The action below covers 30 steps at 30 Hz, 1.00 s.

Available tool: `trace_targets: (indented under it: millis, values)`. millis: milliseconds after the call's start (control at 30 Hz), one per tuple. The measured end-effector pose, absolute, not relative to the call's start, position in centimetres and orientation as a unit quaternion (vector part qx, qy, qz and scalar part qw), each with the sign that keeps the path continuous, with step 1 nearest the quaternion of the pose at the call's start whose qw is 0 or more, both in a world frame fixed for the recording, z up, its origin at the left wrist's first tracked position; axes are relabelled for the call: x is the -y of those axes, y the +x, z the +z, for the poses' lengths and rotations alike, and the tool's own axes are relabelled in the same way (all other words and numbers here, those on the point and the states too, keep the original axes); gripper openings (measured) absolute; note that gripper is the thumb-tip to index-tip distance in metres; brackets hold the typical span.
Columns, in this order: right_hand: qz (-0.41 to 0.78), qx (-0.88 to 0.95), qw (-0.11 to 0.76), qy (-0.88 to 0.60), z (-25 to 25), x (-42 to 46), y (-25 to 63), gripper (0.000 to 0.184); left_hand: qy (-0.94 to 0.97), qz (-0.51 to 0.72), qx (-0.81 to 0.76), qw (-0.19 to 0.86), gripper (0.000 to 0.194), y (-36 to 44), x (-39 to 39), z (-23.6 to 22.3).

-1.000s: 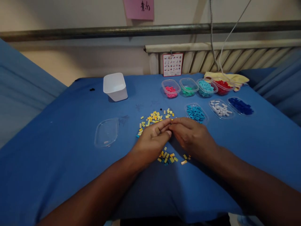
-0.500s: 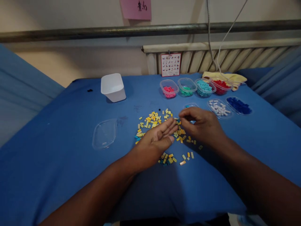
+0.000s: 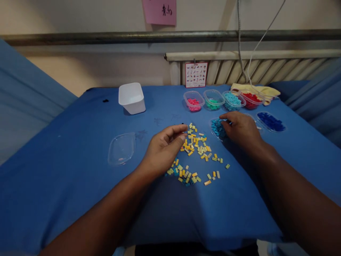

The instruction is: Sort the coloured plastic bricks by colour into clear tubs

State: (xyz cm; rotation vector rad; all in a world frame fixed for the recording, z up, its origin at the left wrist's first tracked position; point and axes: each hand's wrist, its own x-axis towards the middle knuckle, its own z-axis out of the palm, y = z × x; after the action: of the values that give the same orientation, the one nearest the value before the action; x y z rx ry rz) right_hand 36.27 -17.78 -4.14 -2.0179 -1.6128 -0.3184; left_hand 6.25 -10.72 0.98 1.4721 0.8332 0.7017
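Small yellow and orange bricks (image 3: 197,145) lie scattered on the blue tablecloth (image 3: 80,170), with a second mixed cluster (image 3: 186,175) nearer to me. My left hand (image 3: 163,149) hovers at the left edge of the scatter, thumb and fingertips pinched together; what they hold is too small to see. My right hand (image 3: 241,129) reaches to a shallow clear tray of light-blue bricks (image 3: 216,128), its fingers curled down at the tray's rim and hiding anything in them.
An empty clear tray (image 3: 121,148) lies at left, a white tub (image 3: 131,97) behind it. Tubs of pink (image 3: 193,101), green (image 3: 213,99), cyan (image 3: 233,99) and red (image 3: 250,99) bricks line the back. A dark-blue brick tray (image 3: 271,121) sits right.
The hands, first together over the pile, have parted. My right hand moved right and away to the light-blue tray. My left hand shifted left and closed into a pinch.
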Motion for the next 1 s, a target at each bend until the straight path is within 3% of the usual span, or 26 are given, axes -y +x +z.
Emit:
trace_targets:
  millis: [200, 367, 633, 767, 900, 1000]
  values:
    - [-0.115, 0.63, 0.268, -0.72, -3.3, 18.5, 35.2, 0.028, 0.833, 0.11, -0.304, 0.448, 0.026, 2.5, 8.1, 3.8]
    - [-0.014, 0.757, 0.246, -0.605, -3.2, 18.6, 32.6, 0.025, 0.917, 0.018, -0.25, 0.311, 0.02, 0.7, 7.3, 5.5]
    - [-0.01, 0.768, 0.181, -0.615, -2.8, 18.7, 32.3, 0.02, 0.934, -0.042, -0.26, 0.241, 0.019, 0.1, 6.9, 4.9]
    - [-0.065, 0.721, 0.195, -0.661, -2.5, 19.4, 34.3, 0.023, 0.933, -0.046, -0.288, 0.212, 0.016, -0.5, 6.8, 4.9]
    - [-0.093, 0.663, 0.154, -0.727, -2.9, 19.9, 36.5, 0.022, 0.93, -0.084, -0.28, 0.221, 0.014, -0.3, 7.4, 5.2]
    - [-0.107, 0.679, 0.193, -0.701, -2.5, 20.2, 35.7, 0.022, 0.937, -0.083, -0.253, 0.227, 0.016, 0.5, 7.9, 4.8]
